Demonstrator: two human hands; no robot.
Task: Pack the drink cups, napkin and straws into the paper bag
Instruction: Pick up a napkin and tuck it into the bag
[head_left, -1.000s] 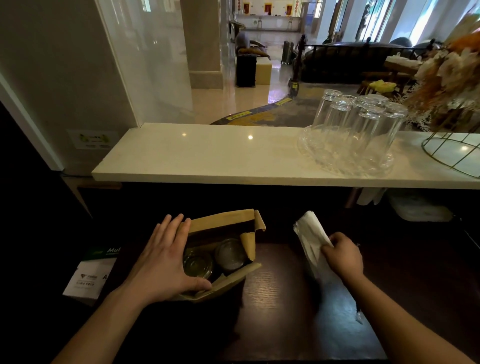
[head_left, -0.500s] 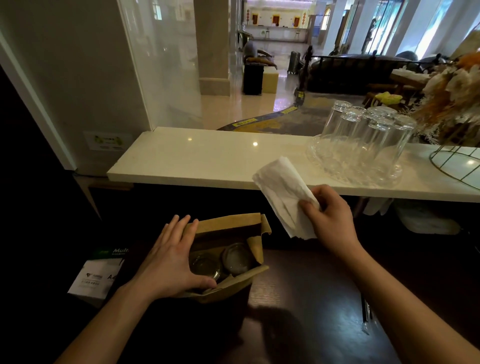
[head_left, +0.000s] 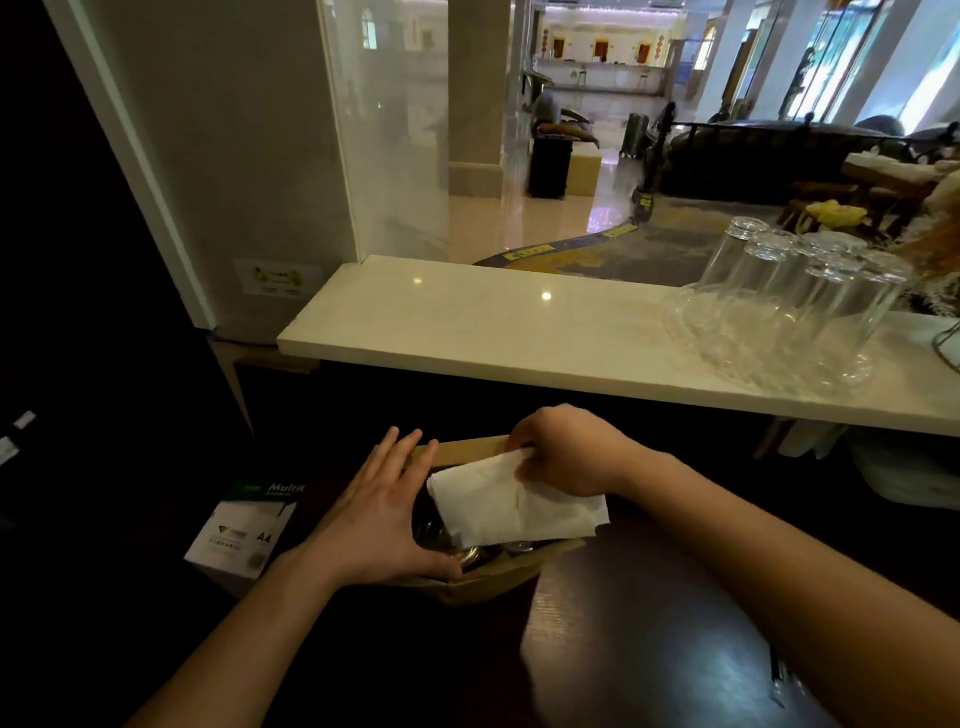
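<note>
Dark wood counter (head_left: 649, 623) fills the near part of the view, with a pale stone ledge (head_left: 493, 332) above it and a bright lobby beyond the glass. On the ledge, well off to the right, upturned drinking glasses (head_left: 800, 291) stand on a clear glass tray (head_left: 769, 358); a box of A4 paper (head_left: 244, 530) lies low on the left.

The step in hand looks to be the napkin going in. The paper bag (head_left: 488, 577) stands open on the counter, and the lids of the drink cups (head_left: 467, 556) show inside it near the front wall, so the cups seem already packed. The white napkin (head_left: 514, 504) lies across the bag's mouth, over the cups, not yet let go.

The right hand (head_left: 566, 452) reaches in from the right, knuckles up and wrist bent down, its fingers curled shut on the napkin's far edge. The left hand (head_left: 379, 514) is spread flat and open against the bag's left side, fingers pointing away from the body, thumb hooked over the front rim; it grips nothing and appears only to steady the bag.

Next, I judge, the napkin must be pushed down beside or on top of the cups and released while the left hand keeps the mouth wide. No straws can be made out anywhere, so they would have to be found first.
</note>
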